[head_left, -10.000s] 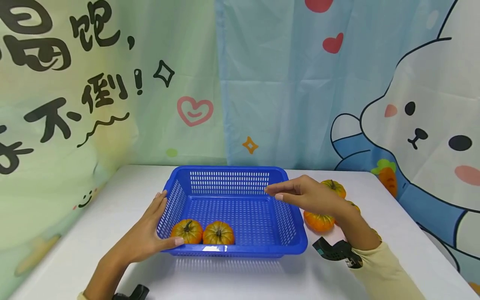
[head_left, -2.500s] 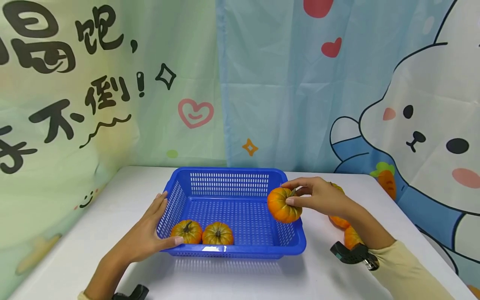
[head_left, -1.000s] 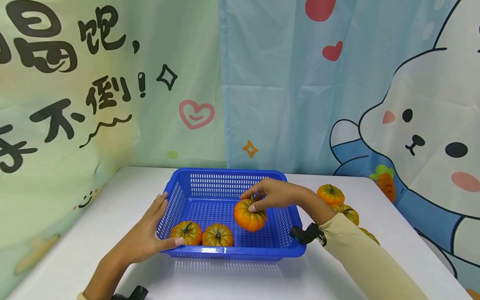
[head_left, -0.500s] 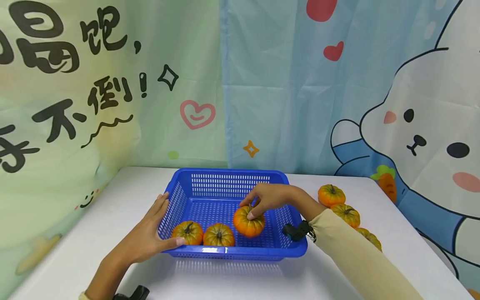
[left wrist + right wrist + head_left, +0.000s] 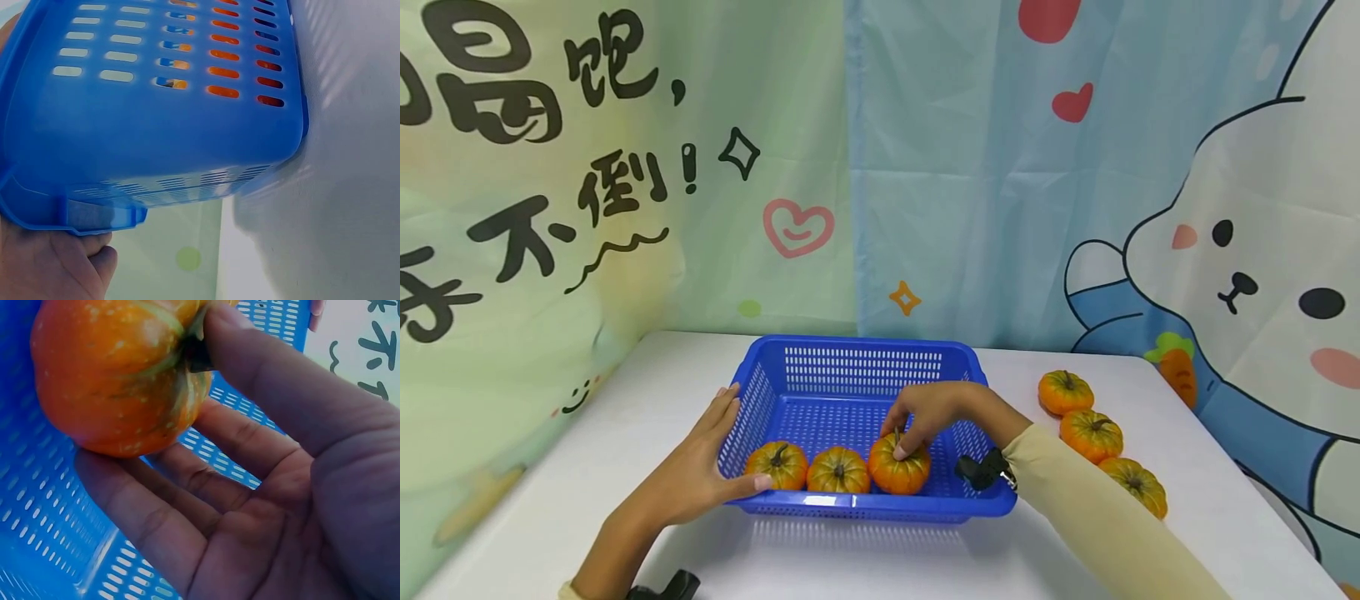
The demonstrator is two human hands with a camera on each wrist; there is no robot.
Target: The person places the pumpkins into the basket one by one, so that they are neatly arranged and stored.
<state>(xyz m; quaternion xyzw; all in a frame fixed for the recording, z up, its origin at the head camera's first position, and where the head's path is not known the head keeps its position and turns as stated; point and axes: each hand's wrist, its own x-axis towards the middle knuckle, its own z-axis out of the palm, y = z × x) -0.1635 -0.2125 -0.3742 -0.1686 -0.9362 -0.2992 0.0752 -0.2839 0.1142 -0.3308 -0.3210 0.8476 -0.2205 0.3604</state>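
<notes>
In the head view a blue plastic basket [image 5: 925, 504] stands on the white table. Along its front wall inside sit a left pumpkin [image 5: 777, 467] and a middle pumpkin [image 5: 838, 473], both small and orange-green. My right hand [image 5: 940, 412] holds a third pumpkin [image 5: 898, 475] beside them, low in the basket. The right wrist view shows the thumb at the stem of this orange pumpkin [image 5: 119, 381] and the fingers around its side. My left hand [image 5: 692, 475] grips the basket's front left corner, thumb over the front rim. In the left wrist view its fingers [image 5: 53, 265] lie under the rim.
To the right of the basket three more small pumpkins lie in a slanting row: a back one [image 5: 1065, 392], a middle one [image 5: 1092, 436] and a front one [image 5: 1135, 485] close to the right sleeve [image 5: 1097, 508]. A printed curtain [image 5: 955, 208] hangs behind the table [image 5: 820, 558].
My right hand has brought a pumpkin from the right side over the basket and lowered it next to the other two. My left hand has stayed at the corner.
</notes>
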